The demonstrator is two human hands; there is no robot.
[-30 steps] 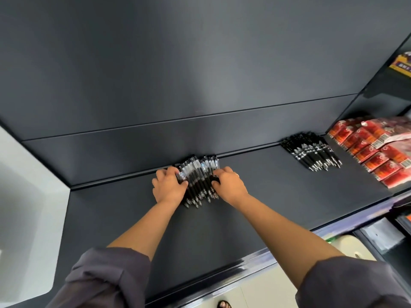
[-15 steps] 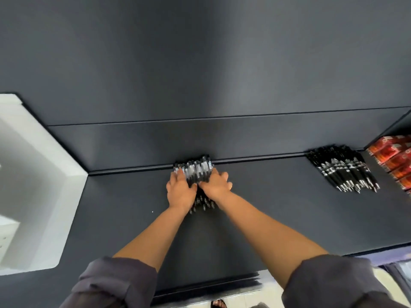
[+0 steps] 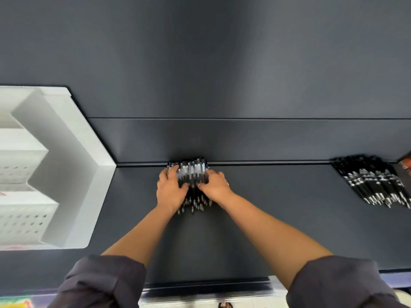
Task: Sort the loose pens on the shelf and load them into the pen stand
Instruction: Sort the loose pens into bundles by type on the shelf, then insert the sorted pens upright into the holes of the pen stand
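Pen bundle [image 3: 192, 176]: black, tips toward 6 o'clock, at back of shelf [image 3: 278, 218].
Pen pile [image 3: 373, 183]: black, fanned, 3 o'clock.
Pen stand [image 3: 66, 165]: white, tiered, 9 o'clock.

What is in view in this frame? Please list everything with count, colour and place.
pen bundle: one bunch, too many pens to count, black and clear, mid-shelf against the back ledge
pen pile: one heap, black with silver tips, lying on the shelf at the right
pen stand: one, white, stepped tiers with perforated fronts, left end of the shelf
shelf: one, dark grey, under everything
back panel: one, dark grey, behind the shelf
packet: one, partly seen, red-orange, right edge beside the pen pile
sleeves: two, dark grey, bottom corners
left hand: one, grips the bundle's left side
right hand: one, grips the bundle's right side
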